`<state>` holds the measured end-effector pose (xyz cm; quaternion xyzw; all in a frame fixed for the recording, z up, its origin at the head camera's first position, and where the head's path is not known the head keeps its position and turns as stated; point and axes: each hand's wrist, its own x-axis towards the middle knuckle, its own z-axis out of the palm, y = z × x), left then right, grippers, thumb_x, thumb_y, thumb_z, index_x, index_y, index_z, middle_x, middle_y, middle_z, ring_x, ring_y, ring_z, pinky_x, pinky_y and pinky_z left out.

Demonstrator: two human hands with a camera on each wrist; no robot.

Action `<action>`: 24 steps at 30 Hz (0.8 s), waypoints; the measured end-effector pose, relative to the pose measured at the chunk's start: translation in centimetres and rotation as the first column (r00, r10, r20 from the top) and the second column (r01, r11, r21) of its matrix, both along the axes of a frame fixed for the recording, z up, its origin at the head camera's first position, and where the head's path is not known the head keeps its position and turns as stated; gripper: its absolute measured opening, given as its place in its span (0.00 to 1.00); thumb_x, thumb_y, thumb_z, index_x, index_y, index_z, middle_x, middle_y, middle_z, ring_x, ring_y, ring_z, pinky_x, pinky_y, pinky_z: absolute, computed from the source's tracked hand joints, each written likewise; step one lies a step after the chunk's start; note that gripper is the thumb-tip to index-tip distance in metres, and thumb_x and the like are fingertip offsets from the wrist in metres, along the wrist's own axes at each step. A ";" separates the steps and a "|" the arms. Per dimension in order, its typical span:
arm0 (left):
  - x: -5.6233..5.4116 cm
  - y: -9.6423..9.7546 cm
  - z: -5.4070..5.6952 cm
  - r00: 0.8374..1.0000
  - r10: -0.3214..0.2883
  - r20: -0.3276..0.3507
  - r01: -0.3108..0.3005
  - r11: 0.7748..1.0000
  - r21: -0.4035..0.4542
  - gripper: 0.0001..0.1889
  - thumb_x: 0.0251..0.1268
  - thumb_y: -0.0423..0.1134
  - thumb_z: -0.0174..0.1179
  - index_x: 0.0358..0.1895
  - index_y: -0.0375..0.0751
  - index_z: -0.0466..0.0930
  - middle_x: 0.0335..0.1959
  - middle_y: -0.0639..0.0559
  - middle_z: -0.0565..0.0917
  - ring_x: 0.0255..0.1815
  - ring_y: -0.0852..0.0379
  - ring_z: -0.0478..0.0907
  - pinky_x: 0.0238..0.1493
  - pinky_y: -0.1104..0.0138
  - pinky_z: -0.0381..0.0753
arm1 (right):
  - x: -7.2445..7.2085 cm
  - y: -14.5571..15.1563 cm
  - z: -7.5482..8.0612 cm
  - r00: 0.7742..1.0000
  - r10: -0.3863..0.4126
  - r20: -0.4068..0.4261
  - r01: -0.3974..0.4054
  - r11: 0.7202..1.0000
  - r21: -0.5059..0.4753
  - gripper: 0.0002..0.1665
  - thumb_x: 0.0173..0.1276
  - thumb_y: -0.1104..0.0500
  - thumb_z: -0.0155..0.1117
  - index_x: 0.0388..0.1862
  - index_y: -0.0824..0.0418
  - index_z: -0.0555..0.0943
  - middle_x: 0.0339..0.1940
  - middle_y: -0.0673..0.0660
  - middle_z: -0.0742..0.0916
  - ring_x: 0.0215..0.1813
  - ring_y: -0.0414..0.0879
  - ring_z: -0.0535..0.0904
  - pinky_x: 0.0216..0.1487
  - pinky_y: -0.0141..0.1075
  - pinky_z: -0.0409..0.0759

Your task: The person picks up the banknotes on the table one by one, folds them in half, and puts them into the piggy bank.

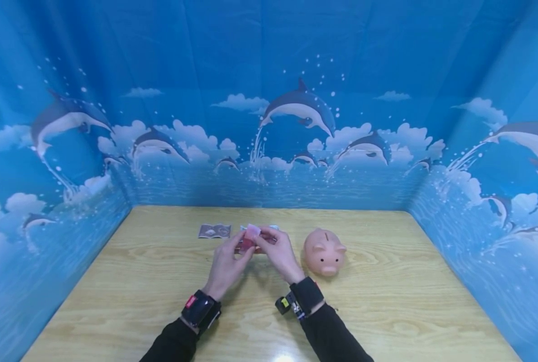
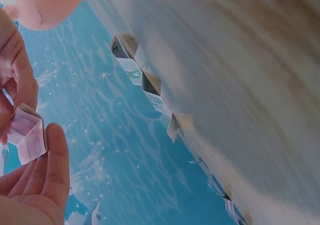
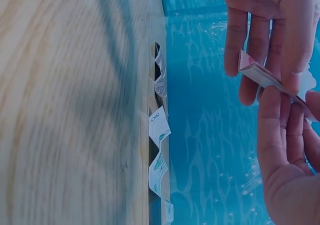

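A small folded pink-red banknote [image 1: 252,233] is pinched between both hands above the table. My left hand [image 1: 226,266] grips its left side, and my right hand [image 1: 281,255] holds the right side with thumb and fingers. In the left wrist view the folded banknote [image 2: 30,135] shows several stacked layers along its edge. Seen from the right wrist, the folded banknote [image 3: 262,76] looks like a thick narrow strip. Behind the hands lies a creased, pale green-white banknote [image 3: 159,130], mostly hidden in the head view.
A creased grey-brown banknote [image 1: 214,231] lies at the back of the wooden table [image 1: 160,281], left of the hands. To their right stands a pink piggy bank [image 1: 324,259] with a slot on top. Blue dolphin-print curtain [image 1: 260,191] encloses the back and sides.
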<state>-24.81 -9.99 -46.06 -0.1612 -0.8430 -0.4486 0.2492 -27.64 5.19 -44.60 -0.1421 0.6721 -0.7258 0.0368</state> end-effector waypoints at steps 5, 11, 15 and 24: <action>-0.1 -0.1 0.0 0.999 -0.025 0.026 0.025 1.000 0.010 0.26 0.57 0.31 0.70 0.61 0.39 0.77 0.40 0.46 0.88 0.38 0.55 0.86 0.38 0.69 0.87 | -0.2 0.0 -0.2 1.000 -0.012 -0.014 0.012 1.000 -0.004 0.21 0.68 0.62 0.65 0.58 0.69 0.78 0.46 0.68 0.85 0.42 0.45 0.85 0.47 0.40 0.87; -0.1 -0.1 0.0 0.998 -0.045 0.044 0.044 0.999 0.009 0.27 0.57 0.32 0.70 0.61 0.42 0.77 0.40 0.47 0.88 0.37 0.57 0.85 0.37 0.69 0.86 | -0.2 0.0 -0.1 0.999 -0.040 -0.006 0.041 0.999 0.006 0.20 0.67 0.63 0.66 0.55 0.70 0.79 0.43 0.66 0.85 0.39 0.42 0.84 0.45 0.39 0.88; -0.1 0.0 0.0 0.998 -0.038 0.041 0.038 0.999 0.001 0.28 0.56 0.31 0.70 0.62 0.42 0.76 0.40 0.46 0.88 0.36 0.57 0.86 0.37 0.72 0.85 | -0.1 0.0 0.0 0.999 -0.043 0.005 0.043 0.999 0.019 0.19 0.67 0.63 0.66 0.55 0.69 0.79 0.43 0.65 0.85 0.39 0.43 0.84 0.45 0.40 0.88; 0.0 0.0 -0.1 1.000 -0.025 -0.013 0.025 0.999 -0.024 0.28 0.55 0.28 0.69 0.62 0.40 0.76 0.42 0.44 0.88 0.34 0.58 0.85 0.36 0.72 0.85 | -0.1 0.1 0.1 0.999 -0.050 0.007 0.049 0.999 0.023 0.20 0.67 0.63 0.66 0.55 0.69 0.78 0.44 0.65 0.86 0.40 0.43 0.85 0.45 0.40 0.88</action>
